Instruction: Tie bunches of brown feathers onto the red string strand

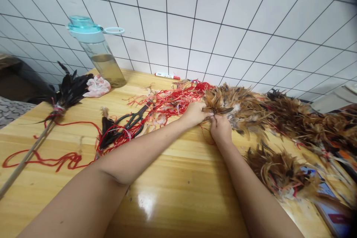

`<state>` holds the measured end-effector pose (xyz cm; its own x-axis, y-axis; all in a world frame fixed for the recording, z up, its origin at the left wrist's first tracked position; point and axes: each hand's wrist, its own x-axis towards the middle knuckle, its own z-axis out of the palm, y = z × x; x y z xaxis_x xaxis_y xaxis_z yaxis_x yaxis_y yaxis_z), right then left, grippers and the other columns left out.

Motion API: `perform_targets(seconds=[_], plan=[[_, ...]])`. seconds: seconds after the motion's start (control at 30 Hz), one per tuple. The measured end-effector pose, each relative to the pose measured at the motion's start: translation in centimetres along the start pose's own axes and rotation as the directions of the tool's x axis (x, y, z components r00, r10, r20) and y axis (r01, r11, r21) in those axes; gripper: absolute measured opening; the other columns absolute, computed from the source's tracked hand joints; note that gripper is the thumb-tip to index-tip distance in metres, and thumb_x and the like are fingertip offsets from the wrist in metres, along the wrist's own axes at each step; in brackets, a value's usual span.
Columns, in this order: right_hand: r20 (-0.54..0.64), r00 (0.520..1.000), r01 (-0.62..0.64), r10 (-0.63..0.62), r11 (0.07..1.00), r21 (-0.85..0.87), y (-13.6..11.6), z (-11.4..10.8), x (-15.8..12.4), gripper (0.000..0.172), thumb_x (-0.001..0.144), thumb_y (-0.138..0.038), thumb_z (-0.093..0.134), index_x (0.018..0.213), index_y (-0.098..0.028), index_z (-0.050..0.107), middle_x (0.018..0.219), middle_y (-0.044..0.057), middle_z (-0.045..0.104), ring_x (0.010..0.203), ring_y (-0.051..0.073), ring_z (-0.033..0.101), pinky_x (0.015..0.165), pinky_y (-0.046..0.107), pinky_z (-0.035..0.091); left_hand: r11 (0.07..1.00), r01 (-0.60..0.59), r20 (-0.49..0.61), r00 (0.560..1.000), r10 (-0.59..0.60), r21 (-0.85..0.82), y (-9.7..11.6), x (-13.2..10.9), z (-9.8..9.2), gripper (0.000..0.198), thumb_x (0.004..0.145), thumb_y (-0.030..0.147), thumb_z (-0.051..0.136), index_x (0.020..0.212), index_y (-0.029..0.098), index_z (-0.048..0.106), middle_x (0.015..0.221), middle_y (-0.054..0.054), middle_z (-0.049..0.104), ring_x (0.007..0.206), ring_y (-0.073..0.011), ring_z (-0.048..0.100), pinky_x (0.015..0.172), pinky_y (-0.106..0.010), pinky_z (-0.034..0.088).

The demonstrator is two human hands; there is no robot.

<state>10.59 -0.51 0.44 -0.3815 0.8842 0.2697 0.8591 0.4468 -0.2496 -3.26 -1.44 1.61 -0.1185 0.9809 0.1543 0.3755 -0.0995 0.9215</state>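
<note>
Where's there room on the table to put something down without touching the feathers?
The biggest bare wood on the table lies below the left hand and right hand. A smaller patch sits between the red string and the black scissors. It's crowded at the back and right, with brown feathers.

**Q:** Which body parts of the operator are in view?

**A:** Two arms, the left arm point(83, 189) and the right arm point(258, 189), ending in the left hand point(195, 114) and the right hand point(221, 129).

**Q:** Describe the arm form and surface.

**A:** Each arm is rounded and narrows steadily toward the wrist. Skin is bare and smooth up to the lower frame edge.

**Q:** Any surface markings?

**A:** One shallow crease point(113, 178) crosses the inner elbow of the left arm.
</note>
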Motion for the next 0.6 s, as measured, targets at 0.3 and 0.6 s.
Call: perform_targets(seconds=[0.3, 0.6], plan=[[-0.078, 0.995, 0.054, -0.064, 0.991, -0.126, 0.4, -0.5, -0.3, 0.028, 0.088, -0.022, 0.039, 0.092, -0.015, 0.066, 0.096, 0.015, 0.061, 0.069, 0.019, 0.054, 0.057, 0.030, 0.033, 0.872, -0.212, 0.095, 0.977, 0.189, 0.442, 2.5, -1.5, -0.1, 0.022, 0.077, 0.009, 0.045, 0.066, 0.013, 0.064, 0.069, -0.007, 0.065, 0.064, -0.0154, 0.056, 0.064, -0.025, 0.041], [0.006, 0.996, -0.084, 0.084, 0.996, -0.010, 0.5, -0.6, 0.1, 0.027, 0.087, -0.023, 0.039, 0.077, -0.016, 0.064, 0.091, 0.015, 0.058, 0.073, 0.022, 0.054, 0.062, 0.032, 0.036, 0.935, -0.245, 0.131, 0.967, 0.217, 0.257, 2.2, -1.5, -0.3, 0.020, 0.076, 0.007, 0.045, 0.084, 0.015, 0.062, 0.080, -0.005, 0.068, 0.075, -0.0151, 0.061, 0.073, -0.024, 0.046]])
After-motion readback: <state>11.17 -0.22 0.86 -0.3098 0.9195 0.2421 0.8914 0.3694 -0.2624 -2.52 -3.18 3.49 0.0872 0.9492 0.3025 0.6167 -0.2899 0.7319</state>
